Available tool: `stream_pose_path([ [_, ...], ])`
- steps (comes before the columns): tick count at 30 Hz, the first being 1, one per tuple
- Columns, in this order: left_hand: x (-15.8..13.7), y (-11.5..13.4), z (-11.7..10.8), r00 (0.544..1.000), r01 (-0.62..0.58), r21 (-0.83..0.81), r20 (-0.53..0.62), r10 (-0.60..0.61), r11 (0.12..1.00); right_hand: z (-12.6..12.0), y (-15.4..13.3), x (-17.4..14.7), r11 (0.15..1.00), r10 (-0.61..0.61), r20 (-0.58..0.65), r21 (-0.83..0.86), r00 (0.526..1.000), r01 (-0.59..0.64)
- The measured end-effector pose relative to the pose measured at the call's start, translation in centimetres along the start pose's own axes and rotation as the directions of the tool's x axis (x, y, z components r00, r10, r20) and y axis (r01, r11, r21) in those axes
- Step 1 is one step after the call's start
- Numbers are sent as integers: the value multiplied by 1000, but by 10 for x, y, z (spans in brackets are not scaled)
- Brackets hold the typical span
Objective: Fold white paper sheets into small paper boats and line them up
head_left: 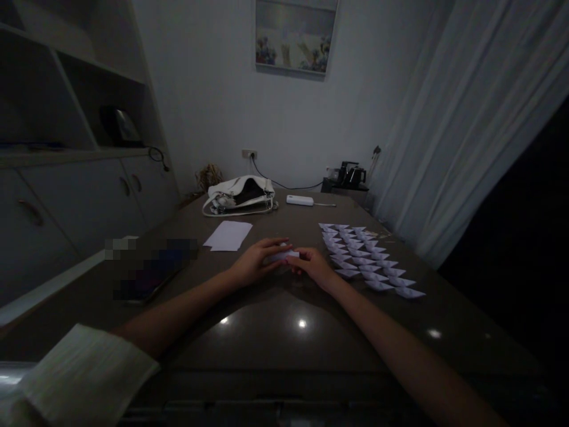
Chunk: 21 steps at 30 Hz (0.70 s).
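Between my two hands, over the middle of the dark table, is a small piece of folded white paper (279, 256). My left hand (256, 261) lies over its left side with the fingers closed on it. The thumb and fingers of my right hand (313, 265) pinch its right end. To the right of my right hand stand rows of several folded paper boats (362, 261). A small stack of white paper sheets (229, 235) lies to the left, beyond my left hand.
A white handbag (242, 196) rests open at the far end of the table (275, 338). Right of it lies a white power bank (300, 200) with a short cable. A dark, pixelated flat device (155, 270) is at the left. Cabinets (84, 201) line the left wall.
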State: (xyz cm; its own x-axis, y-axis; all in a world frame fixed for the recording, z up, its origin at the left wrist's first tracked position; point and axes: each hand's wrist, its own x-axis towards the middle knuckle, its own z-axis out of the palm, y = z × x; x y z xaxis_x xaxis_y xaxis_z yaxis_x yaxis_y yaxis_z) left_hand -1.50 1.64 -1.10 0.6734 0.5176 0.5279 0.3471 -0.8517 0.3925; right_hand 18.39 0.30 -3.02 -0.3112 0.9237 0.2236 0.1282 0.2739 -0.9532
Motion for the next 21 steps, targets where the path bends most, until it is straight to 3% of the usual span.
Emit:
stream_pose_path([
  [8, 1, -2, 1, 1000, 2, 39, 8, -2, 999, -1, 3, 1, 999, 31, -24, 43, 999, -30],
  [15, 4, -1, -3, 995, -95, 140, 11, 94, 986, 0, 2, 2, 982, 107, -42, 162, 993, -99],
  [21, 2, -5, 0, 998, -34, 209, 57, 23, 977, 1, 7, 3, 958, 121, -52, 270, 991, -102],
])
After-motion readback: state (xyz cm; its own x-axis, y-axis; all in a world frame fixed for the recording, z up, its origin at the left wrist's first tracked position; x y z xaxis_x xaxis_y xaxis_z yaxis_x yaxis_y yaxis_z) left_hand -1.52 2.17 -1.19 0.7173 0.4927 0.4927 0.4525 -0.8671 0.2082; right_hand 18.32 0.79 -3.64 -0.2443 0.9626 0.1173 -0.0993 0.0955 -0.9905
